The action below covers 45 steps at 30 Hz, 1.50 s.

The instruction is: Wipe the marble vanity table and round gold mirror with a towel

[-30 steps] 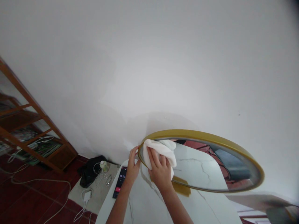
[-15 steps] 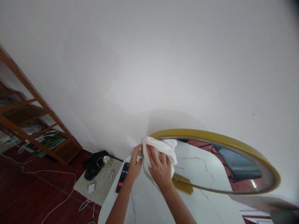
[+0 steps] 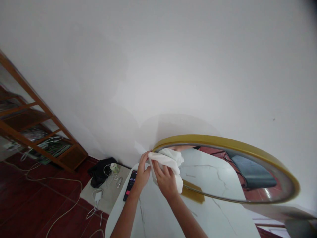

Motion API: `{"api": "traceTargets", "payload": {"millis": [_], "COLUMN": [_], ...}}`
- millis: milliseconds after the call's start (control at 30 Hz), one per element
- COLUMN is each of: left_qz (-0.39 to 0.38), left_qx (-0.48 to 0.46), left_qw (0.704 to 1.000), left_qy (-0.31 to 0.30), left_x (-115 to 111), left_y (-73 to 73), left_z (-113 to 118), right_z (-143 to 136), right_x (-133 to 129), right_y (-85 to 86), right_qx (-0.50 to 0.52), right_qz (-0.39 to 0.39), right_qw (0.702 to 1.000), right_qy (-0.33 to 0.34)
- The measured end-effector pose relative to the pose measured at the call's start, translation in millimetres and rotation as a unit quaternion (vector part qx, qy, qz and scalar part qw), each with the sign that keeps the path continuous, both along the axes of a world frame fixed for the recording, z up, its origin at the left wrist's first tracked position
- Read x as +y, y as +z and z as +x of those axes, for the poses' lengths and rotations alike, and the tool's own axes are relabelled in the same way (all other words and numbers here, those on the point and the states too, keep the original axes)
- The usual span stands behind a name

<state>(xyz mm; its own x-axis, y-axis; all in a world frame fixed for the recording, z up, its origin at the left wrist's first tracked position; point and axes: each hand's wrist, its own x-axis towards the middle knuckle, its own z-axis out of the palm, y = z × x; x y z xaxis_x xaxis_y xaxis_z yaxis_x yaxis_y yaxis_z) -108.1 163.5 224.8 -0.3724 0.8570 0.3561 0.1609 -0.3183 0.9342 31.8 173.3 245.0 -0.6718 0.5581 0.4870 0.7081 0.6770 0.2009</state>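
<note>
Lower along the gold-framed mirror (image 3: 215,140), your right hand (image 3: 167,182) has shifted the white cloth (image 3: 168,161) to its left end. Right fingers press cloth, clamping unconfirmed; left hand (image 3: 141,176): thumb and fingers apart beside the rim. Mirror stands tilted over the marble-patterned table (image 3: 160,211).

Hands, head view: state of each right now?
Left hand: partly open, fingers at the left edge of the mirror.
Right hand: fingers spread, pressing the white cloth at the mirror's left end.
</note>
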Motion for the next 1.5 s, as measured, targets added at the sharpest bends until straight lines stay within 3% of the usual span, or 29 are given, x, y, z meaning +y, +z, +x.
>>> {"api": "traceTargets", "payload": {"millis": [267,533,667,767,867,967,1033,1100,1333,1500], "left_qz": [0.007,-0.002,-0.003,-0.005,-0.076,-0.17,-0.182,-0.176,-0.179,-0.182], "left_qx": [0.012,-0.012,-0.031,-0.083,-0.158,-0.226,-0.249,-0.257,-0.273,-0.277], "left_qw": [1.0,1.0,0.999,0.996,0.983,0.959,0.95,0.949,0.944,0.942], "left_qy": [-0.006,-0.007,-0.014,0.019,0.048,-0.007,-0.043,-0.053,-0.052,-0.046], "left_x": [1.8,1.4,0.8,1.3,1.9,1.2,0.1,-0.8,-2.2,-0.9], "left_y": [0.3,-0.5,-0.4,-16.0,-51.4,-88.2,-101.9,-104.8,-93.8,-100.6], "left_z": [-1.4,-0.5,1.7,5.2,9.3,14.3,17.3,19.2,18.8,17.7], "right_z": [1.3,6.1,13.4,22.1,32.8,44.9,52.0,56.0,44.8,58.8], "right_x": [1.6,-2.1,-2.5,-7.2,-15.8,-24.6,-28.3,-29.4,-18.3,-15.8], "right_y": [-35.1,-45.6,-64.5,-83.0,-100.6,-116.4,-124.0,-127.0,-122.9,-148.0], "right_qx": [0.009,0.006,0.011,0.006,-0.003,-0.019,-0.02,-0.013,0.003,-0.008], "right_qz": [-0.031,-0.016,-0.039,-0.041,-0.042,-0.049,-0.051,-0.056,-0.064,-0.055], "right_qw": [0.999,1.0,0.999,0.999,0.999,0.998,0.997,0.997,0.997,0.996], "right_qy": [0.007,-0.016,-0.004,-0.012,-0.02,-0.033,-0.046,-0.052,-0.038,-0.069]}}
